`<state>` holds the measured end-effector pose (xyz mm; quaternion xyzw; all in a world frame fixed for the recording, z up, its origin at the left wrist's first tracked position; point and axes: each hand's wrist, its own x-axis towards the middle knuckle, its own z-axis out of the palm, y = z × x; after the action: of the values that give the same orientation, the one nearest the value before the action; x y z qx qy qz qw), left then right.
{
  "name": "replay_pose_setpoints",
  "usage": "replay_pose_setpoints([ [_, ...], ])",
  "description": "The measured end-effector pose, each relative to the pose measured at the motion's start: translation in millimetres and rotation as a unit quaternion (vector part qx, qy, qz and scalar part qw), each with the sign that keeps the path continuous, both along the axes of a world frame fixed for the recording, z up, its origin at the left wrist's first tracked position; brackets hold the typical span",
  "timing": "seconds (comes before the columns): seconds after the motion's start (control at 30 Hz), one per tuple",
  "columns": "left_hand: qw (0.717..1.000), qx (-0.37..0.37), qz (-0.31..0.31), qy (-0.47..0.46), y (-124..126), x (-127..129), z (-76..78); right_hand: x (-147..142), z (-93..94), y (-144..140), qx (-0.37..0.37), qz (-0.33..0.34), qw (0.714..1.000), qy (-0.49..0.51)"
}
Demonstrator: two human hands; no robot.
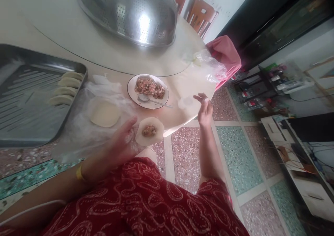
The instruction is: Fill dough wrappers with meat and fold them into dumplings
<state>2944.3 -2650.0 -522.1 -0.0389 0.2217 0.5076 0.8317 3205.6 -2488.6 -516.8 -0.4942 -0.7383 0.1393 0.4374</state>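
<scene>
Round pale table over speckled terrazzo floor, view tilted. Left hand holds a dough wrapper flat on its fingers at the near table edge; a lump of filling sits in the wrapper's middle. Right hand is raised to the right, fingers loosely spread, holding nothing. Plate of minced filling with spoon lies just beyond. Wrapper stack on plastic, left. Metal tray with folded dumplings, far left. Upturned colander, far side.
</scene>
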Motion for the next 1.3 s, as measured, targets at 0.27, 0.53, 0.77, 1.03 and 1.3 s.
replay_pose_setpoints([
  [0.27, 0.994, 0.104, -0.041, -0.009, -4, 6, 6.1, -41, 8.9, -87, 0.017, 0.178, 0.981, 0.079],
  [0.53, 0.984, 0.146, -0.069, -0.071, -16, 14, -4.0, -75, 3.0, -114, -0.03, 0.324, 0.945, -0.032],
  [0.77, 0.986, 0.134, -0.064, -0.07, -21, 10, -8.8, -75, 1.7, -108, -0.031, 0.292, 0.956, -0.017],
  [1.03, 0.991, 0.117, -0.041, -0.057, -20, 1, 2.6, -70, -6.7, -108, -0.003, 0.264, 0.965, -0.013],
  [1.3, 0.996, 0.086, -0.014, -0.034, -18, -3, 11.7, -57, -8.9, -91, 0.048, 0.195, 0.979, -0.024],
])
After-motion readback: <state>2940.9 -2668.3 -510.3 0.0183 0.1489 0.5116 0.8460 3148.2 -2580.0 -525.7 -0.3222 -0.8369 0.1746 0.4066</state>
